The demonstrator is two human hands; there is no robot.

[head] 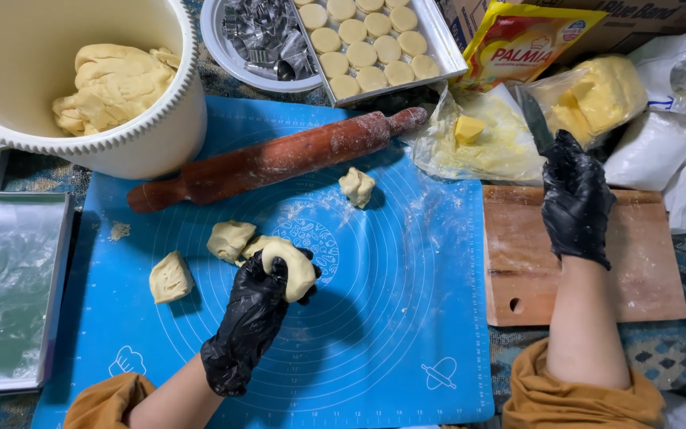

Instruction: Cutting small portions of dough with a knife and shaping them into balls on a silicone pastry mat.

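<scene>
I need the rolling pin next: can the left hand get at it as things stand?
Probably not at once: the left hand is closed around a dough lump. The rolling pin lies uncovered at the mat's far edge, so the path looks free once the dough is put down.

On my blue mat [406,334] I count four loose dough pieces [171,277] plus the one lump [295,266] in my left hand [252,322], and one rolling pin [275,159]. One white bowl [144,151] holds a single mass of dough, the baking tray [448,56] shows about fourteen round cut-outs, and one round dish [216,40] holds a heap of metal cutters too tangled to count. There is one wooden board [518,262], one knife [535,119] in my right hand [575,202], and two black gloves.
</scene>
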